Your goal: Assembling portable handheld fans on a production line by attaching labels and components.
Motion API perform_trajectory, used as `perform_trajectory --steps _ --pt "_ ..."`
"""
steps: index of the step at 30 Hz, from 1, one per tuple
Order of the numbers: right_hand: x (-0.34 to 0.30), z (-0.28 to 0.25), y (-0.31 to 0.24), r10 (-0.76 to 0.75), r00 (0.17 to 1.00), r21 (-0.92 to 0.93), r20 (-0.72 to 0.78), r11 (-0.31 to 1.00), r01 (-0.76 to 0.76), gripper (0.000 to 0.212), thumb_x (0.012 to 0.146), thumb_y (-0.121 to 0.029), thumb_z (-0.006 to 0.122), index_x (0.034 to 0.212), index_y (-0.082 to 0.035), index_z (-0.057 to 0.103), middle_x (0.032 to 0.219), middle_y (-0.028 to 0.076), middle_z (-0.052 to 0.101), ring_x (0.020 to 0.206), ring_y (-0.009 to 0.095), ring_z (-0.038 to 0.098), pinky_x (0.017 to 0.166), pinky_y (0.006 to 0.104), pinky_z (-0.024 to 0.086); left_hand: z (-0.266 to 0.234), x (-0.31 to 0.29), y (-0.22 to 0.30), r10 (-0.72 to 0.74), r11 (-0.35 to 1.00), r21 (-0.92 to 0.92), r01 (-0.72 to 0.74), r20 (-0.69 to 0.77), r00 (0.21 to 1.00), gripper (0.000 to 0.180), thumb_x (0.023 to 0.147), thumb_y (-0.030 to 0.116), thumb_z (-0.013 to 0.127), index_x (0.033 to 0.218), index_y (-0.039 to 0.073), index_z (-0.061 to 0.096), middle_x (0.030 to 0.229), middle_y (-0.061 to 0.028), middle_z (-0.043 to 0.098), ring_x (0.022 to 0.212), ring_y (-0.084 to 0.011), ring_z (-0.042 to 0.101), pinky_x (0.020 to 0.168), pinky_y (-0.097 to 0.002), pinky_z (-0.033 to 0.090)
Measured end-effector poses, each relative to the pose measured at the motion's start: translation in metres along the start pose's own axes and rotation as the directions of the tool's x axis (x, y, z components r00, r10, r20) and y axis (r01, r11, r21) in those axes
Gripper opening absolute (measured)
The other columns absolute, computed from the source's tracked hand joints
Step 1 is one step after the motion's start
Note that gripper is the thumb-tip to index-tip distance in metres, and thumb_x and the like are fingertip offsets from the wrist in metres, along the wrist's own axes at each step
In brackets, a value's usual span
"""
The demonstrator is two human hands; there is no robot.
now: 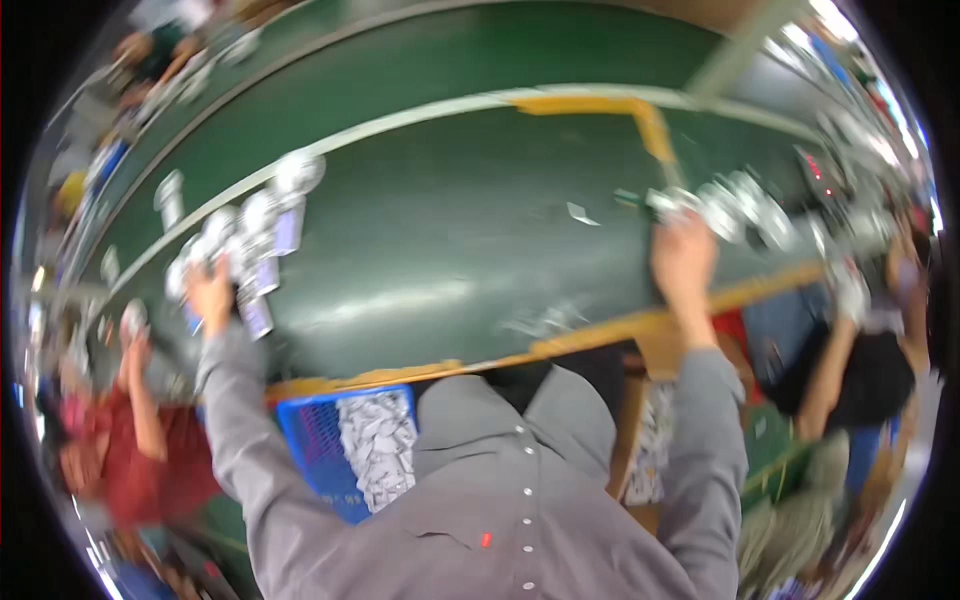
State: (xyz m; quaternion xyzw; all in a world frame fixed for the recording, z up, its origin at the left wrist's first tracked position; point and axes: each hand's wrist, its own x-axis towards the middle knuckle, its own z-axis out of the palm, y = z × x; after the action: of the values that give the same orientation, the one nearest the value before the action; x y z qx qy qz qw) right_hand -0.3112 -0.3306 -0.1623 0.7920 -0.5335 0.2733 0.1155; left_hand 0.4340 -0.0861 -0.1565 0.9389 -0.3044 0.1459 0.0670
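At the far left of the green worktop, my left hand [210, 293] reaches into a cluster of white rounded pieces [258, 218], fingers and thumb apart against them. Lavender rectangular cards or small boxes [288, 230] lie along the cluster's right side. My right hand [685, 258] is stretched to the right, its fingers curled on a shiny whitish piece [668, 202] at the end of a row of similar shiny pieces [745, 210]. Motion blur hides the exact kind of these pieces and the fingertips' grip.
A blue crate [300, 440] with folded white papers [380, 445] stands below the bench edge, and a cardboard box [625, 425] sits right of my lap. Yellow tape [650, 130] marks the worktop [450, 220]. A small white scrap [580, 213] lies there. Co-workers sit at both sides.
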Motion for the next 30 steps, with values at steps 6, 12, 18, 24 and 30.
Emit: perform_trajectory --steps 6,12,18,24,30 --pt "-0.003 0.056 0.129 0.147 0.987 -0.233 -0.059 0.96 -0.157 0.046 0.088 -0.019 0.058 0.128 0.002 0.05 0.129 0.023 0.051 0.119 0.041 0.048 0.101 0.0483 0.038 -0.001 -0.034 0.087 -0.143 0.968 -0.196 0.159 0.092 0.985 0.1 0.073 0.08 0.051 0.148 0.016 0.034 0.155 -0.0223 0.02 0.143 -0.0416 0.016 0.112 -0.0619 0.006" --pt "0.043 0.062 -0.04 -0.124 0.992 0.313 -0.026 0.941 0.126 0.046 0.087 -0.018 0.058 0.129 -0.001 0.051 0.132 0.021 0.05 0.125 0.038 0.044 0.106 0.0458 0.033 -0.024 -0.064 0.115 -0.086 0.969 -0.227 0.1 0.07 0.994 0.101 0.072 0.078 0.056 0.145 0.01 0.037 0.152 -0.0235 0.026 0.14 -0.043 0.021 0.111 -0.0598 0.012" --pt "0.051 0.052 -0.239 -0.405 0.914 0.686 0.001 0.666 0.295 0.061 0.077 -0.027 0.069 0.131 -0.007 0.049 0.136 0.018 0.045 0.127 0.037 0.041 0.106 0.0487 0.033 -0.044 -0.073 0.136 0.068 0.99 -0.125 -0.069 -0.011 0.998 0.099 0.073 0.075 0.057 0.146 0.012 0.034 0.152 -0.02 0.027 0.142 -0.0399 0.019 0.114 -0.0565 0.013" --pt "0.046 0.066 -0.368 -0.52 0.844 0.684 0.13 0.664 0.304 0.083 0.077 -0.058 0.065 0.143 -0.014 0.04 0.148 0.021 0.031 0.139 0.043 0.021 0.114 0.0558 0.015 -0.038 -0.059 0.057 -0.01 0.997 -0.075 0.013 0.033 0.999 0.096 0.076 0.071 0.059 0.148 0.013 0.032 0.152 -0.0214 0.027 0.143 -0.0407 0.017 0.113 -0.0591 0.009" --pt "0.033 0.071 -0.388 -0.507 0.819 0.585 0.268 0.761 0.279 0.091 0.074 -0.068 0.061 0.146 -0.016 0.037 0.155 0.022 0.016 0.143 0.048 0.005 0.113 0.0615 0.006 -0.031 -0.077 0.07 -0.004 0.975 -0.22 0.022 0.082 0.997 0.104 0.074 0.065 0.064 0.151 0.01 0.02 0.152 -0.0168 0.03 0.144 -0.039 0.015 0.114 -0.0565 0.004"
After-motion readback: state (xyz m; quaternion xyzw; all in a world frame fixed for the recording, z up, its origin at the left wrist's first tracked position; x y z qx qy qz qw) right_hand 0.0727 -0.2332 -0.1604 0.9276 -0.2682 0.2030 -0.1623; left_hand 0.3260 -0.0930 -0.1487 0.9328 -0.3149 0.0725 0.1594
